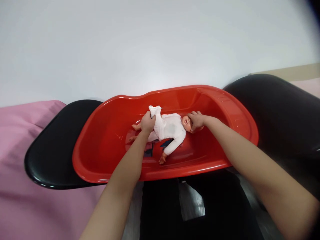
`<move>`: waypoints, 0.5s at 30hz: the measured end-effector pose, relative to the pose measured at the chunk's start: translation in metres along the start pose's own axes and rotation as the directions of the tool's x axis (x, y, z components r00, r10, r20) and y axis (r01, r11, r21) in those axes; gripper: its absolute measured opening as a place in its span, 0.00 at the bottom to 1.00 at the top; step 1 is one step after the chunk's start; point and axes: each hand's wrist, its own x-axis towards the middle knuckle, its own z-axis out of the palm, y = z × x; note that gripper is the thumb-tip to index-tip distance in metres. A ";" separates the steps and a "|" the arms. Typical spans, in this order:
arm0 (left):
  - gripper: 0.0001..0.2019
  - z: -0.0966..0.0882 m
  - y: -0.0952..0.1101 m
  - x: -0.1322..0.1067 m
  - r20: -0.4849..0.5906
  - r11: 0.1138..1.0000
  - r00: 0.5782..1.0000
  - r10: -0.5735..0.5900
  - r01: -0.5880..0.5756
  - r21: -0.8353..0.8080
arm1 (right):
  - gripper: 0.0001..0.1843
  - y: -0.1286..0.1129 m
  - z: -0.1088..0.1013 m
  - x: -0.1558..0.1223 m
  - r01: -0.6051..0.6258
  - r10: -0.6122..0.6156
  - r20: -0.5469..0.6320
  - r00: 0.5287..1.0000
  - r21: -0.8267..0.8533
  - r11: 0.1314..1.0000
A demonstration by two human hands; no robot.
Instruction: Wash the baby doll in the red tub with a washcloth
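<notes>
Clock: 12 = top of view, 6 = wearer. Far left, 8 to 9 o'clock: pink sheet point(27, 140), loosely wrinkled. On its right, a glossy black panel point(55, 146) with rounded corners, its right side covered by the red tub point(97, 153). Tub's long axis runs roughly 9 to 3, wide ledge at the 3 o'clock end. Dark print point(148, 150) on the tub floor, partly covered.

Left hand point(148, 122) comes in from 7 o'clock, fingers closed, pinching white cloth point(157, 125); a bunched end sticks up toward 12. Can't tell if the cloth is separate or part of the outfit.

Doll point(175, 126) is inside the tub, about mid-length, wearing a white long-sleeved top. Long axis nearly level, 9 to 3: feet at 9, head at 3. Near arm angles out to about 7, its hand bare.

Right hand point(196, 120) enters from 4 o'clock, fingers curved over the doll's head, thumb apart on the near side, so it grips the head.

At 6, below the tub, dark trousers point(160, 210) with a shiny grey patch point(192, 201) between. Plain pale wall point(125, 46) across 12. Right, 2 to 3 o'clock: rounded black seat point(277, 113) beside the tub; beige strip point(290, 72) behind it.
</notes>
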 end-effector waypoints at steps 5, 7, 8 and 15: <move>0.25 0.022 0.006 -0.005 0.206 0.934 0.911 0.356 -0.343 -0.099 | 0.53 -0.001 -0.001 0.000 -0.001 0.001 0.004 1.000 -0.014 1.000; 0.30 0.029 0.005 -0.011 0.345 0.895 0.830 0.438 -0.439 -0.079 | 0.53 -0.001 -0.001 0.000 -0.001 0.001 0.001 1.000 -0.017 1.000; 0.31 0.031 0.005 -0.015 0.379 0.885 0.812 0.444 -0.463 -0.047 | 0.53 -0.001 -0.001 0.000 0.001 -0.001 -0.002 1.000 -0.015 1.000; 0.28 0.029 -0.008 -0.022 0.342 0.950 0.915 0.213 -0.276 0.145 | 0.52 -0.003 -0.003 -0.004 -0.009 0.009 0.008 1.000 -0.008 1.000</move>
